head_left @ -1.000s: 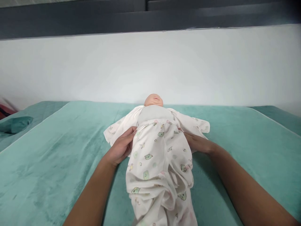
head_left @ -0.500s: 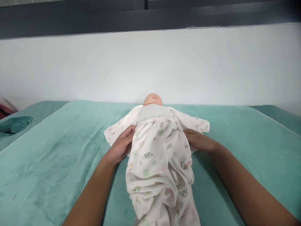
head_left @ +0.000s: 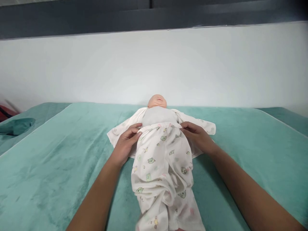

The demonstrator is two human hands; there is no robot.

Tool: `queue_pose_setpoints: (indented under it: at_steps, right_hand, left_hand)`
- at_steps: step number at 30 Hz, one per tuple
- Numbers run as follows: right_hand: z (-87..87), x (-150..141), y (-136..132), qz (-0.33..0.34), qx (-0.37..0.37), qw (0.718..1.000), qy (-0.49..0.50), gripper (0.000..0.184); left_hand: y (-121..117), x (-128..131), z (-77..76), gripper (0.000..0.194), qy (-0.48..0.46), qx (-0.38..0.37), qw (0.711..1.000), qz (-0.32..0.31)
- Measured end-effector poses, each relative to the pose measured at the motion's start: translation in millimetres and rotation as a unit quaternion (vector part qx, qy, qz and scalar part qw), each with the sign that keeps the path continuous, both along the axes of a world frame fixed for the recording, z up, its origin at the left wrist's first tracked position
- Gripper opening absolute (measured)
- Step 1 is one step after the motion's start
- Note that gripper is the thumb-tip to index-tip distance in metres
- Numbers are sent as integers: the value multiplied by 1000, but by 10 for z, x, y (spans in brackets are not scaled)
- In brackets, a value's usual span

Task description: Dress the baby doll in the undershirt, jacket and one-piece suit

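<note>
A baby doll [head_left: 157,101] lies on its back with its head at the far end. Its grey-white torso [head_left: 158,115] shows above the waistband of white printed baby trousers [head_left: 156,150]. At the waistband's left side, my left hand [head_left: 126,141] has thumb and fingers closed on the cloth. My right hand [head_left: 198,136] grips the same waistband on the right, with some fingertips hidden by fabric. Under both hands spreads a white printed baby shirt [head_left: 204,125], its sleeves out to either side and its front apart. The trouser legs are bunched in folds around the knees.
A teal plush cover [head_left: 60,166] lies under the doll. Behind it stands a white wall [head_left: 96,70] with a dark band [head_left: 84,19] along the top. Something red and black [head_left: 7,112] shows at the far left edge.
Both hands have shifted from the sides of the trousers up to the waistband corners, the right one also inward. The trousers look narrower at the hips, and their lower folds have shifted slightly.
</note>
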State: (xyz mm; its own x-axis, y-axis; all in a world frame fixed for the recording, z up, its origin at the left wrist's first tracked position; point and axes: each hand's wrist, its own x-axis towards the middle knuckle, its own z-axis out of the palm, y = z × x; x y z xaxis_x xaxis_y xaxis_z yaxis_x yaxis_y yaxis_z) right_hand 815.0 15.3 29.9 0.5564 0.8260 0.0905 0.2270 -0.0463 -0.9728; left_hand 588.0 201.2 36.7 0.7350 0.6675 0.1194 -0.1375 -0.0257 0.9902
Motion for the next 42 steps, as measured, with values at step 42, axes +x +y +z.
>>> queue_pose_setpoints:
  at_steps: [42]
  right_hand:
    - [161,-27,524,-30,31,959,-281,23]
  left_hand:
    - [382,671,93,19,165,274,930,181]
